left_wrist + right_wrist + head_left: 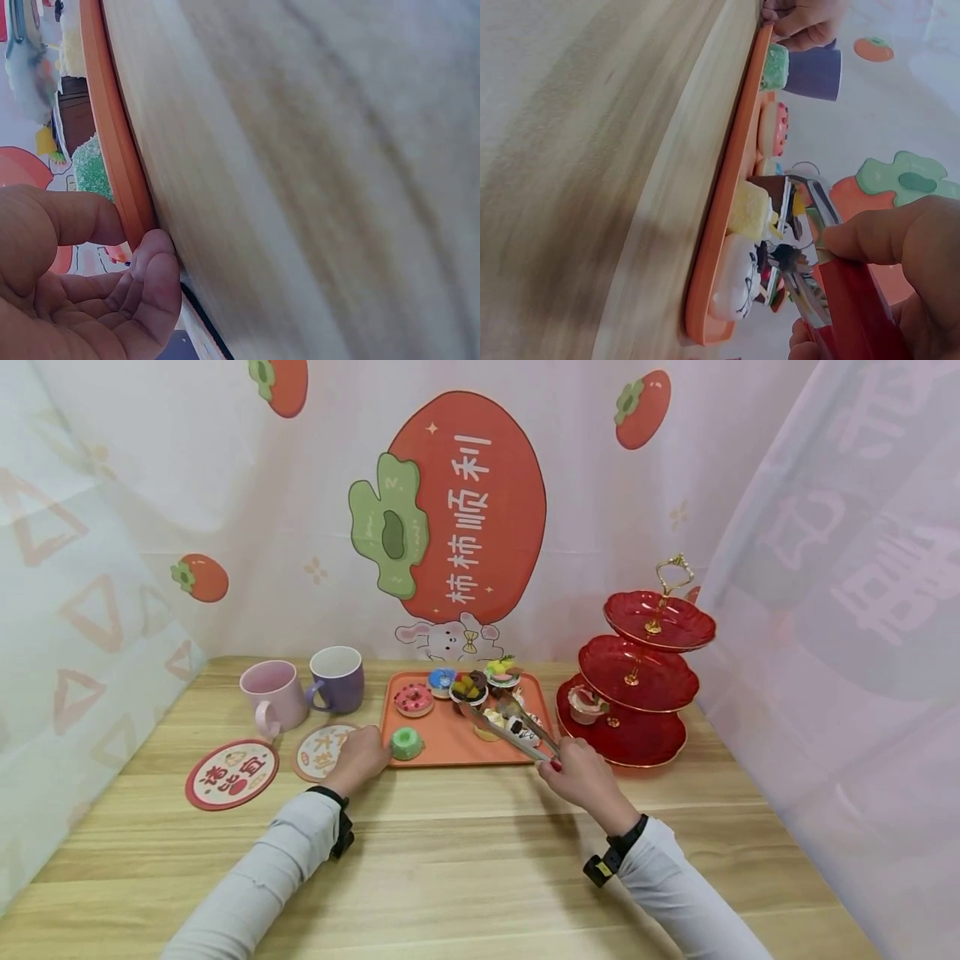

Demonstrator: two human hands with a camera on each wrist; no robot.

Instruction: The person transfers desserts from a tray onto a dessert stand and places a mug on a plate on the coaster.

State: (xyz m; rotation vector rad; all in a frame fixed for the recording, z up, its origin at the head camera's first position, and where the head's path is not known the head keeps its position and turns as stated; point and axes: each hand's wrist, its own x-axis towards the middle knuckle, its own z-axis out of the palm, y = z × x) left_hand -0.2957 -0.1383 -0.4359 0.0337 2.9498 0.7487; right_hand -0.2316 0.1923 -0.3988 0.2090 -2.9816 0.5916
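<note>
At the front left corner of the orange tray (446, 750), my left hand (358, 762) pinches the rim between thumb and fingers. A green ring-shaped sweet (407, 743) lies just inside that corner. My right hand (581, 783) grips metal tongs (855, 307) by their red handles. The tong arms stand apart and reach over the tray, their tips close by a dark cupcake (468, 687) topped with fruit. Under the arms in the head view are a yellow cake (489, 729) and a white round cake (525, 732) with dark markings.
A pink donut (414, 700), a blue donut (442, 680) and a fruit-topped cupcake (502, 672) also sit on the tray. To the right stands a red three-tier stand (637, 747), with a cupcake (585, 706) on its bottom tier. Pink (276, 693) and purple (339, 681) mugs and round coasters (232, 774) are left.
</note>
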